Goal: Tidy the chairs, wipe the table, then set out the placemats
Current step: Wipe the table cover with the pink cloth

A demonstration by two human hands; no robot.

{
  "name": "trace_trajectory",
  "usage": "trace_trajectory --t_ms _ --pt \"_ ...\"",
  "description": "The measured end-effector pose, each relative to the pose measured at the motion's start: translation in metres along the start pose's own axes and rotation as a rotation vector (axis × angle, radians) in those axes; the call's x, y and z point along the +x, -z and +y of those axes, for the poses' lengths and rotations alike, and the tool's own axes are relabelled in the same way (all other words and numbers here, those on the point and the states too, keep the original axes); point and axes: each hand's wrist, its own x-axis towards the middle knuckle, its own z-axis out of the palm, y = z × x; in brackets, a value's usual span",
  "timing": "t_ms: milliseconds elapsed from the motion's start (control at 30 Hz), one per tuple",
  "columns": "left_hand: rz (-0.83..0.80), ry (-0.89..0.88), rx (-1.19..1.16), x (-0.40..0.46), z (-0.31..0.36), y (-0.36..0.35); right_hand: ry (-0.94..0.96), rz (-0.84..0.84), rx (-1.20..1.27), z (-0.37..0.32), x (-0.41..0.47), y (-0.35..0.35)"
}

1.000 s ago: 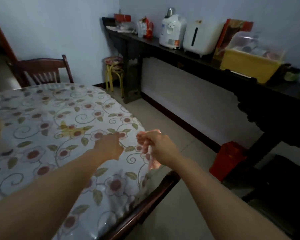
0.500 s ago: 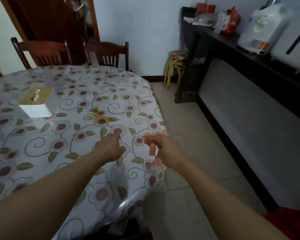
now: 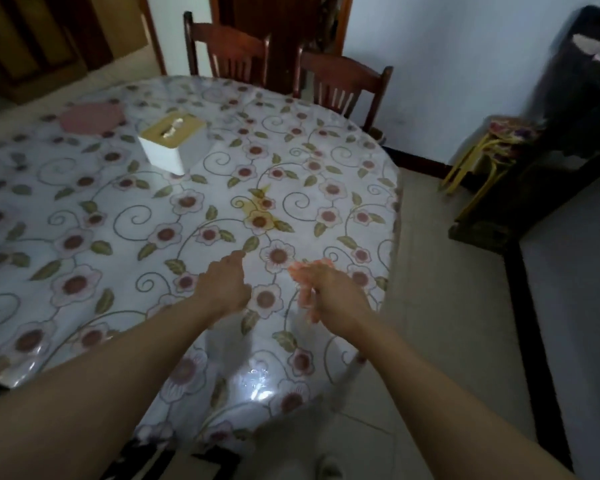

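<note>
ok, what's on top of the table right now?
On the table: a floral cover under clear film, a tissue box and a pink mat. The table's surface itself is hidden by the cover.
</note>
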Motion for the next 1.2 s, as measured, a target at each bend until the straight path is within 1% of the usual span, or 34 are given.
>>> trace_trajectory --t_ms 100,167,233,267,300,367,433,533,600,667,700,767,800,833,900,933,967,1000,1067,1200 --pt "0.066 0.13 -0.055 -0.003 -0.007 -0.01 0.191 -0.078 -0.046 0.014 0.024 -0.007" --pt "0.094 0.169 -0.065 -0.006 -0.013 -0.016 0.27 -0.097 -0.077 0.018 0.031 -0.012" --pt "0.12 0.229 -0.077 -0.012 -0.019 -0.028 0.383 -0.102 -0.169 0.025 0.04 -0.024" --pt "0.126 0.252 -0.077 -0.015 -0.022 -0.035 0.409 -0.091 -0.233 0.03 0.043 -0.032" --pt "0.13 0.283 -0.072 -0.018 -0.025 -0.042 0.398 -0.109 -0.269 0.037 0.046 -0.043" --pt "0.164 0.339 -0.063 -0.021 -0.034 -0.057 0.359 -0.205 -0.281 0.046 0.049 -0.064" --pt "0.194 0.37 -0.075 -0.021 -0.044 -0.074 0.394 -0.256 -0.35 0.056 0.054 -0.086" --pt "0.149 0.362 0.002 -0.009 -0.058 -0.095 0.415 -0.222 -0.347 0.072 0.073 -0.116" --pt "0.161 0.353 0.024 0.003 -0.063 -0.103 0.443 -0.214 -0.407 0.083 0.089 -0.136" --pt "0.206 0.342 0.035 0.019 -0.068 -0.108 0.462 -0.199 -0.508 0.087 0.1 -0.151" --pt "0.241 0.33 0.035 0.026 -0.071 -0.11 0.448 -0.165 -0.534 0.089 0.104 -0.157" --pt "0.312 0.318 0.018 0.042 -0.081 -0.112 0.407 -0.127 -0.524 0.083 0.104 -0.165" --pt "0.331 0.331 0.007 0.048 -0.086 -0.111 0.447 -0.139 -0.509 0.077 0.099 -0.17" --pt "0.339 0.358 0.004 0.054 -0.09 -0.109 0.549 -0.184 -0.502 0.072 0.092 -0.176" --pt "0.369 0.4 0.017 0.064 -0.097 -0.104 0.811 -0.347 -0.47 0.063 0.077 -0.185" --pt "0.377 0.399 0.023 0.067 -0.1 -0.103 0.904 -0.392 -0.447 0.063 0.075 -0.187" --pt "0.375 0.389 0.032 0.072 -0.102 -0.101 0.955 -0.407 -0.425 0.064 0.081 -0.188" --pt "0.368 0.378 0.037 0.078 -0.105 -0.1 0.958 -0.41 -0.423 0.066 0.092 -0.185" --pt "0.361 0.38 0.029 0.091 -0.104 -0.097 0.88 -0.362 -0.453 0.07 0.123 -0.174" --pt "0.36 0.405 -0.012 0.122 -0.092 -0.095 0.586 -0.204 -0.536 0.095 0.199 -0.145"
